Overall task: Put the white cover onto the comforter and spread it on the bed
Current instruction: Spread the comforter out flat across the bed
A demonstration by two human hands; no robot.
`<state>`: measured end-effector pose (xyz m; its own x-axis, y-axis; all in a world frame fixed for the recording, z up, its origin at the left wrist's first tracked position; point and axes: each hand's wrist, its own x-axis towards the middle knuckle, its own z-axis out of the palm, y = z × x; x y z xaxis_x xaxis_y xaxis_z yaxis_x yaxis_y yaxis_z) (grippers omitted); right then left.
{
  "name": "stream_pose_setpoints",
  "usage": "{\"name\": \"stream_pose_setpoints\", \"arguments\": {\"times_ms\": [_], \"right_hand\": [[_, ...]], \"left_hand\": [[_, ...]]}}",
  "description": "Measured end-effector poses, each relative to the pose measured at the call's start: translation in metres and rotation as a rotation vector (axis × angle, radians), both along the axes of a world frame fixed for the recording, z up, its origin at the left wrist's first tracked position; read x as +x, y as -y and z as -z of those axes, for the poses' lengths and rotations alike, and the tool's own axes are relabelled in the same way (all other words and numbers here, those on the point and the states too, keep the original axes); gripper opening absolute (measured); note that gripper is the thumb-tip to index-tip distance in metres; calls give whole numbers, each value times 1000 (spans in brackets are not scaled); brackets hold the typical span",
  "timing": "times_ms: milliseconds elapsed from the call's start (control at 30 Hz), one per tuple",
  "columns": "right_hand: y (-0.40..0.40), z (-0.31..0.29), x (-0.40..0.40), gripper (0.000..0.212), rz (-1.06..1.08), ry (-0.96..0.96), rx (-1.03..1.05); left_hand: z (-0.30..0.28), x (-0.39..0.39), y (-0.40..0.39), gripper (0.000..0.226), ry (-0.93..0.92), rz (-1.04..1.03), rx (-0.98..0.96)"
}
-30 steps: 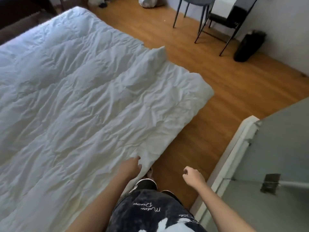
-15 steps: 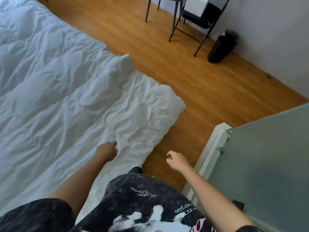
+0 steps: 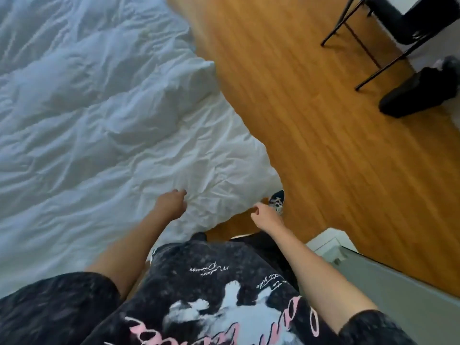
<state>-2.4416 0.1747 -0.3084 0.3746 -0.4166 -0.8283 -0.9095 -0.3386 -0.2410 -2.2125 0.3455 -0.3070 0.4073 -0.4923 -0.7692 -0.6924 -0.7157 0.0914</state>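
- Lying wrinkled and white across the left of the scene, the comforter covers the bed from the far left down to the near edge, where its near right corner hangs over the wooden floor.
- The white cover cannot be told apart from the comforter here; only one rumpled white surface shows.
- The left hand rests on the comforter close to that near right corner, its fingers curled down into the cloth; small creases run out from the fingertips, so its grip looks closed on a pinch of the fabric.
- The right hand hangs just beside the corner's edge, over the floor, with the fingers loosely curled; whether its grip has hold of the cloth or is only near it, I cannot tell, as the frame is blurred there.
- Both forearms reach forward from a dark printed shirt that fills the near middle of the view.
- A dark shoe with pale laces stands on the floor just right of the comforter's corner, beyond the right hand.
- At the far right stand the thin black legs of a chair, and near them a black bag lies on the floor.
- At the near right a grey panel with a white frame meets the floor.
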Motion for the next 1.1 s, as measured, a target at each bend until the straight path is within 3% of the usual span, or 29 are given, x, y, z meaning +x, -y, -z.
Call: {"name": "stream_pose_setpoints", "arguments": {"times_ms": [200,367,733,967,1100], "right_hand": [[158,-26,-8,35,-274,-2,-80],[223,-48,15,36,-621,-101,-128],[184,-48,92,40,-846,142,-96],[194,-19,122,44,-1278,147,-42],[211,18,156,49,-1449,107,55]], "left_hand": [[-6,-82,80,42,-67,-424,-10],[-30,-132,128,48,-83,-612,-150],[-17,-160,134,44,-54,-701,-189],[13,-175,151,46,-94,-1175,-117],[41,-178,186,41,-94,-1336,-34]]}}
